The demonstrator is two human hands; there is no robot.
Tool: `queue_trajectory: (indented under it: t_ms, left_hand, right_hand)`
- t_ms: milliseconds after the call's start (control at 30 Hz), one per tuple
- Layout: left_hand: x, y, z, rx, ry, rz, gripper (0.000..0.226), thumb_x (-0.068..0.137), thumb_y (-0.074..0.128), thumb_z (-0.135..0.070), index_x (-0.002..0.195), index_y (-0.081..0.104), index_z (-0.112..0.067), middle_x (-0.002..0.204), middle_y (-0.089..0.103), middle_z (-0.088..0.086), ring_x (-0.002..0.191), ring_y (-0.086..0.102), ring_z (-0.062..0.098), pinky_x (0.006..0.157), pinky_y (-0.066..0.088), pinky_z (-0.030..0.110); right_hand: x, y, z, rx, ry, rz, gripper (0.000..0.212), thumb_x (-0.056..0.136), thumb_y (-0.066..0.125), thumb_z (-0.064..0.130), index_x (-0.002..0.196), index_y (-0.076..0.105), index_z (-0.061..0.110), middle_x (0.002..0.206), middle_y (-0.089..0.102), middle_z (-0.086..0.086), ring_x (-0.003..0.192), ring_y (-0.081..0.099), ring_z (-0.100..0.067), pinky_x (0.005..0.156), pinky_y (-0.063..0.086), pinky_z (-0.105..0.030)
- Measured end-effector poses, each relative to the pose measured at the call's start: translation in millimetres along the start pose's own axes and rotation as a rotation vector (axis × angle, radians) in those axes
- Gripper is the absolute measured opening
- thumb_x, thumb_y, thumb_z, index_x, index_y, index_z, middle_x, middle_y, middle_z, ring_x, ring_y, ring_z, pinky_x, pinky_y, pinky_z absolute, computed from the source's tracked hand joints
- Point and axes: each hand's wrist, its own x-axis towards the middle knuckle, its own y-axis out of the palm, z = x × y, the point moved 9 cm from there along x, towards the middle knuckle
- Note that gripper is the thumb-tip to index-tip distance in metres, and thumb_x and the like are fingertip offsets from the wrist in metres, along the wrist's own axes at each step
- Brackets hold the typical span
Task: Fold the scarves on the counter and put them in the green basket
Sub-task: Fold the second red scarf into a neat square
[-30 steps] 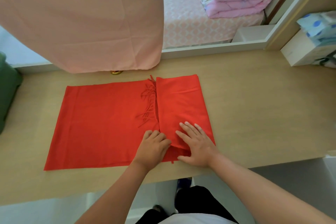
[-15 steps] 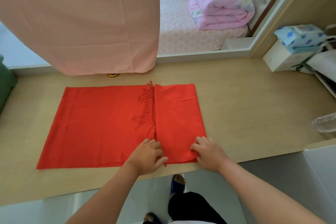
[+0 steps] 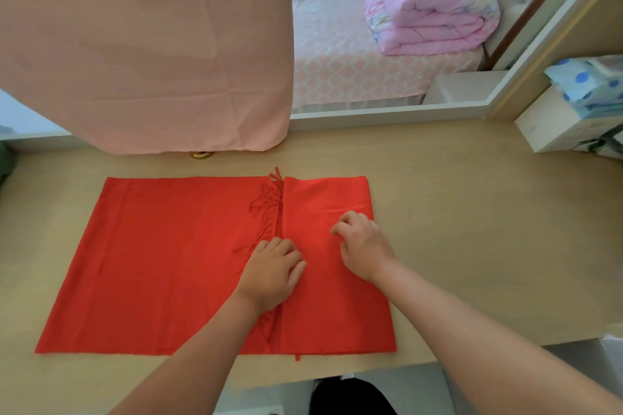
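A red scarf (image 3: 161, 263) lies flat on the wooden counter (image 3: 472, 229), its right end folded over into a flap (image 3: 337, 313) with fringe (image 3: 266, 202) along the flap's left edge. My left hand (image 3: 269, 276) rests on that fringed edge with the fingers bent. My right hand (image 3: 362, 246) presses bent fingertips onto the flap near its right border, where small creases run out. Only a dark green sliver of the basket (image 3: 5, 162) shows at the far left edge.
A pink cloth (image 3: 145, 44) hangs down over the back of the counter, with a small gold object (image 3: 201, 154) under its hem. A white box (image 3: 553, 125) with blue dotted packs stands at the right. A bed lies beyond the counter.
Both hands have left the scarf's near edge and moved up onto the middle of the folded flap. The camera has come closer.
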Motion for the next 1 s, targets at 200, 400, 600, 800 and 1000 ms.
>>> queue_trajectory:
  t_ms: [200, 400, 600, 800, 1000]
  left_hand:
    - [88, 16, 31, -0.063, -0.045, 0.008, 0.044, 0.094, 0.038, -0.032, 0.131, 0.056, -0.015, 0.137, 0.054, 0.004, 0.126, 0.05, 0.024, 0.102, 0.044, 0.04]
    - [111, 54, 79, 0.049, -0.249, 0.303, 0.093, 0.081, 0.009, -0.073, 0.157, 0.0, -0.02, 0.163, -0.008, -0.001, 0.151, -0.008, 0.016, 0.123, 0.002, 0.041]
    - [122, 63, 88, 0.029, -0.331, 0.26, 0.094, 0.085, 0.007, -0.075, 0.156, -0.009, -0.016, 0.163, -0.016, 0.001, 0.148, -0.019, 0.014, 0.122, -0.008, 0.039]
    - [106, 19, 90, -0.147, -0.373, -0.014, 0.07, 0.096, 0.031, -0.052, 0.157, 0.01, -0.025, 0.164, 0.009, -0.003, 0.151, 0.002, 0.015, 0.123, 0.008, 0.038]
    - [35, -26, 142, -0.132, -0.568, -0.117, 0.056, 0.095, 0.049, -0.032, 0.148, 0.037, -0.017, 0.14, 0.045, 0.004, 0.128, 0.042, 0.026, 0.105, 0.041, 0.045]
  right_hand:
    - [65, 6, -27, 0.023, 0.141, 0.092, 0.05, 0.093, 0.05, 0.019, 0.143, 0.047, 0.021, 0.156, 0.032, -0.01, 0.143, 0.029, -0.029, 0.114, 0.028, -0.043]
    - [82, 42, -60, -0.115, 0.102, 0.342, 0.074, 0.1, 0.033, 0.053, 0.158, -0.006, 0.029, 0.164, -0.022, 0.0, 0.15, -0.022, -0.016, 0.123, -0.009, -0.04]
    - [112, 38, -77, -0.191, 0.035, 0.342, 0.074, 0.099, 0.03, 0.057, 0.157, -0.01, 0.034, 0.163, -0.023, 0.001, 0.15, -0.022, -0.016, 0.122, -0.013, -0.04]
    - [118, 15, -59, -0.193, 0.144, 0.284, 0.07, 0.099, 0.034, 0.048, 0.158, 0.005, 0.025, 0.166, -0.013, -0.006, 0.152, -0.015, -0.023, 0.122, -0.007, -0.049]
    - [112, 20, 48, -0.049, -0.049, 0.159, 0.05, 0.096, 0.044, 0.036, 0.144, 0.044, 0.022, 0.159, 0.027, -0.012, 0.146, 0.025, -0.029, 0.116, 0.026, -0.045]
